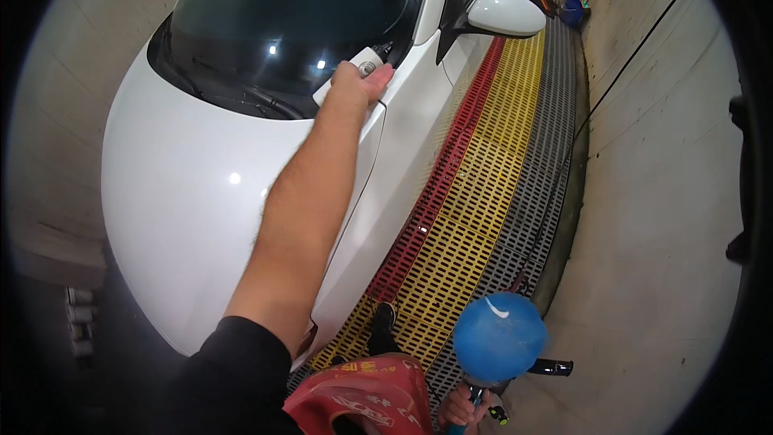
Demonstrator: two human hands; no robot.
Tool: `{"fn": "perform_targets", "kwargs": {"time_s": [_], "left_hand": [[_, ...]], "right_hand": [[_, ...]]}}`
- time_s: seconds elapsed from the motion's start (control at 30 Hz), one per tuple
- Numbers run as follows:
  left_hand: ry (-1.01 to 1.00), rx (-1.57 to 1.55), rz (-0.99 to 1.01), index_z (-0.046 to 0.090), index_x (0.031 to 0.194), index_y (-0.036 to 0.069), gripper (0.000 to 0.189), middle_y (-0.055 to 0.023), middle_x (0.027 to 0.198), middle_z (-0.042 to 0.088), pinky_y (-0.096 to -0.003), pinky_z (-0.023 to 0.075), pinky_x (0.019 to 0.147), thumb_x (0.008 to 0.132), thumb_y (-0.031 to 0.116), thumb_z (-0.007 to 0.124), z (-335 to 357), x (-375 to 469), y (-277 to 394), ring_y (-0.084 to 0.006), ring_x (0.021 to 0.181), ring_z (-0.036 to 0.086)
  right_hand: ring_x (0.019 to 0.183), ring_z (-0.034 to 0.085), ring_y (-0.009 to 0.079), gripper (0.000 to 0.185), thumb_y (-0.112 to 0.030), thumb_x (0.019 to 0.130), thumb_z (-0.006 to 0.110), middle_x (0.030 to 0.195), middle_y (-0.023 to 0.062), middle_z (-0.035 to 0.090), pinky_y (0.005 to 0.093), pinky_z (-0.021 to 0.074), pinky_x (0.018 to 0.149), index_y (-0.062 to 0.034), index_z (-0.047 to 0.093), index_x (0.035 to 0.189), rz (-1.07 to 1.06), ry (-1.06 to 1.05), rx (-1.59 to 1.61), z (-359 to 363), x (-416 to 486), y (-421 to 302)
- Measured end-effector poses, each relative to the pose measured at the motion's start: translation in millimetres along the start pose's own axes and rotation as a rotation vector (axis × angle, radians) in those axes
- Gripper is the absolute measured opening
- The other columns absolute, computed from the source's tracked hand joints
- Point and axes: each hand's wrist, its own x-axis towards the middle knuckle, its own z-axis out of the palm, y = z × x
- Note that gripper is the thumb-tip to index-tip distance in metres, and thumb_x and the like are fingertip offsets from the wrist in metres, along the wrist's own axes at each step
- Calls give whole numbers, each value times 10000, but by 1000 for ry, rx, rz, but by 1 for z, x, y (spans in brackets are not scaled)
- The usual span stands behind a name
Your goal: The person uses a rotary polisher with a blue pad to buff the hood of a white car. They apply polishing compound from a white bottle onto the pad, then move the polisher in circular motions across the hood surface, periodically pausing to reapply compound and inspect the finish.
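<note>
My left hand (pixel 362 81) grips a white bottle (pixel 329 92) with a black cap, at the base of the windshield (pixel 290 18) of a white car. My bare left forearm stretches over the car's hood (pixel 199 193). At the lower right, my right hand (pixel 462 408) holds what looks like a polisher by its handle. Its round blue foam pad (pixel 500 338) faces up and carries a short curved streak of white paste. The pad hides most of the tool; a black tubular part (pixel 552 367) sticks out beside it.
Red, yellow and grey floor grating (pixel 477 193) runs between the car and a pale wall (pixel 658 205). A black cable (pixel 640 33) hangs along that wall. The side mirror (pixel 507 12) juts over the walkway. A blue bucket (pixel 572 11) stands at the far end.
</note>
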Motion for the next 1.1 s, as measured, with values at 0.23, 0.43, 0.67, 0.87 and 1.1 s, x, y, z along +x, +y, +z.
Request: {"fn": "perform_targets", "kwargs": {"time_s": [0.23, 0.43, 0.67, 0.87, 1.1], "left_hand": [[-285, 566, 406, 627, 1283, -17, 398, -160, 1148, 732, -325, 570, 777, 1126, 342, 558, -166, -163, 69, -232, 986, 729], [91, 889, 627, 513, 721, 109, 416, -39, 549, 498, -307, 333, 443, 1102, 273, 540, -504, -323, 72, -146, 462, 440], [355, 1258, -168, 661, 814, 33, 233, -32, 663, 607, -316, 423, 497, 988, 187, 670, -717, -441, 95, -140, 537, 537], [69, 1193, 34, 679, 979, 24, 137, -23, 761, 672, -285, 492, 569, 999, 152, 635, -754, -466, 165, -121, 633, 608], [-514, 844, -154, 665, 1281, -23, 440, -101, 1022, 756, -289, 600, 703, 1082, 369, 640, -716, -543, 208, -184, 841, 755]], "right_hand": [[701, 654, 167, 562, -472, 1059, 612, 952, 110, 639, 382, 563, 644, 30, 561, 1306, 146, 94, -60, 11, 39, 24], [649, 641, 171, 562, -459, 1045, 638, 934, 113, 646, 371, 550, 592, 33, 572, 1310, 310, 120, -171, 7, 57, 53], [609, 590, 140, 567, -539, 1078, 555, 895, 68, 627, 343, 515, 552, -5, 599, 1262, 412, 259, -785, -8, 49, 102], [573, 612, 204, 468, -422, 1035, 637, 848, 121, 664, 374, 519, 519, 10, 612, 1212, 336, 401, -1168, -27, 15, 203], [686, 713, 235, 263, -98, 943, 763, 855, 160, 735, 338, 573, 613, 44, 664, 1139, 240, 356, -1832, -17, 7, 316]]}}
